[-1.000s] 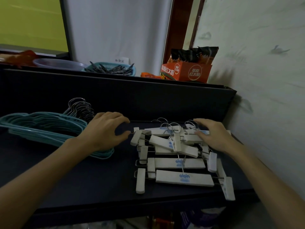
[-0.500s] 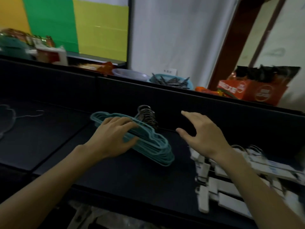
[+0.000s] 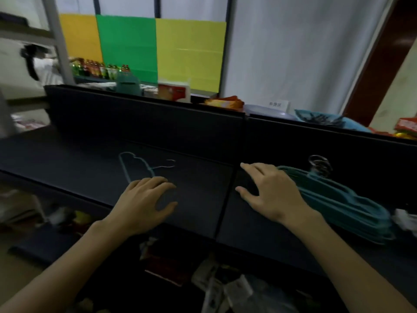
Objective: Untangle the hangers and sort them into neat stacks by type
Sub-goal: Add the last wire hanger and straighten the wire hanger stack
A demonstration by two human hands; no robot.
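- Beyond the fingertips of the left hand, a single teal hanger lies flat on the dark table, its thin metal hook pointing right; its lower end runs under or right up to the fingers, and I cannot tell whether they touch.
- The left hand is palm down over the tabletop with fingers loosely bent and thumb out to the right; it holds nothing.
- Between the two hands a seam in the tabletop runs toward the viewer.
- The right hand is spread wide, palm down, fingers straight and pointing up-left, thumb stretched toward the seam; nothing is gripped.
- Just right of that hand, against its outer edge, sits the stack of teal hangers, lying flat with their bunched metal hooks at the far end, past the knuckles.
- Right of the stack, at the frame's edge, a blurred white shape shows; I cannot tell what it is.
- Behind both hands a black partition rises, with a blue basket beyond it.
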